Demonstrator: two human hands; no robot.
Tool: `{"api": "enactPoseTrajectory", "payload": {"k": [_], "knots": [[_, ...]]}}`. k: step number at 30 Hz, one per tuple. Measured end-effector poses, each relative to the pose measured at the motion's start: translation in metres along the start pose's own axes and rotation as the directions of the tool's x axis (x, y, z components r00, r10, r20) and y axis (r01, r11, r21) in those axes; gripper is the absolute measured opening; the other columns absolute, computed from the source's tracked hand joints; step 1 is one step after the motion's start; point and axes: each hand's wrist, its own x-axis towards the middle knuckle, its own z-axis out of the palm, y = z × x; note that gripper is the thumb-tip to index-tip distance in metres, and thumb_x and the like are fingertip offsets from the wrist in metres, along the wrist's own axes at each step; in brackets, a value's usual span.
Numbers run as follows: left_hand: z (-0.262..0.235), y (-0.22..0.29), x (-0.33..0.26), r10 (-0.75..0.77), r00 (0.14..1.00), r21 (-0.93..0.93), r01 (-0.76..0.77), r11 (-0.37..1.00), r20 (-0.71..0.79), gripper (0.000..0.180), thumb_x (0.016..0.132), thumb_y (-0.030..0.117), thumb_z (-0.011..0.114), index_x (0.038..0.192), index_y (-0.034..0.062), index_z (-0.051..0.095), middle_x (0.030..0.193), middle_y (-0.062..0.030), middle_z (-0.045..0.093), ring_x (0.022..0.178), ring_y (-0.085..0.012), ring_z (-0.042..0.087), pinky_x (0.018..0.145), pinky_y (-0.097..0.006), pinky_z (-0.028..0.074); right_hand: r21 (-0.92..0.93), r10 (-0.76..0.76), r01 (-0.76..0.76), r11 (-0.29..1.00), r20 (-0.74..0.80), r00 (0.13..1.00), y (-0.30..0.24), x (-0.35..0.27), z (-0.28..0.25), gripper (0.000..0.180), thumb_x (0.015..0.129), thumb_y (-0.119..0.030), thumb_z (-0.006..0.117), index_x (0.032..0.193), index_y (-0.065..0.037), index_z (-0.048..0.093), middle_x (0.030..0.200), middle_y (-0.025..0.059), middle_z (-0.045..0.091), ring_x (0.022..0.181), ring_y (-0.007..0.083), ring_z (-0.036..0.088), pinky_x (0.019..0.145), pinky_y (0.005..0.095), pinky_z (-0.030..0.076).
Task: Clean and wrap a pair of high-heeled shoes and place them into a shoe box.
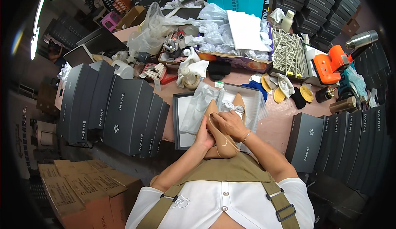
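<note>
A tan pointed high-heeled shoe [225, 145] is tilted in front of my body, its toe up and away from me. My left hand [203, 137] is closed around its left side. The fingers of my right hand [232, 125] are bent into the shoe's opening; their tips are hidden, and I cannot make out what they hold. Beyond it, a matching tan shoe [238, 99] lies in an open grey shoebox [177, 123], with crumpled white paper [232, 107] at its opening. Thin white tissue paper [197, 109] spreads over the box's left part.
Grey shoeboxes stand in rows at left [128, 113] and right [306, 140]. Behind are a carton of crumpled paper [216, 28], a box of pale sticks [288, 51], an orange heat tool [328, 68] and yellow pads [306, 93]. Brown cartons [82, 187] sit lower left.
</note>
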Motion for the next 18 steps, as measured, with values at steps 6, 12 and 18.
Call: {"api": "enactPoseTrajectory", "payload": {"k": [6, 12, 18], "knots": [[0.01, 0.002, 0.008, 0.047, 0.999, 0.041, -0.046, 0.998, -0.02, 0.064, 0.092, 0.056, 0.046, 0.136, 0.0098, 0.039, 0.135, -0.0097, 0.045, 0.125, -0.0274, 0.043, 0.107, -0.046, 0.034, -0.055, 0.102, -0.1, 0.993, 0.034, 0.994, 0.001, 0.009, -0.004, 0.028, 0.077, -0.017, 0.059, 0.105, -0.011, 0.057, 0.085, 0.0022, 0.058, 0.077, 0.0172, 0.06, 0.067, 0.0323, 0.042], [0.021, 0.0, 0.006, 0.0, 0.991, 0.057, 0.007, 0.998, -0.132, 0.06, 0.093, 0.054, 0.044, 0.134, 0.01, 0.041, 0.134, -0.0103, 0.047, 0.124, -0.0282, 0.045, 0.106, -0.046, 0.035, -0.003, 0.133, -0.133, 0.991, 0.067, 0.989, 0.015, 0.013, 0.024, 0.011, 0.077, -0.02, 0.061, 0.077, -0.009, 0.057, 0.069, 0.0071, 0.056, 0.061, 0.0246, 0.059, 0.057, 0.0374, 0.044], [0.003, 0.014, 0.012, 0.05, 0.995, 0.016, -0.049, 0.999, -0.088, 0.061, 0.093, 0.055, 0.043, 0.132, 0.0088, 0.044, 0.129, -0.0117, 0.051, 0.119, -0.0278, 0.047, 0.103, -0.045, 0.038, 0.026, 0.342, -0.343, 0.939, 0.033, 0.939, 0.037, -0.008, -0.016, 0.013, 0.073, -0.015, 0.067, 0.083, -0.008, 0.059, 0.071, 0.0097, 0.057, 0.061, 0.0283, 0.059, 0.054, 0.0421, 0.045]]}}
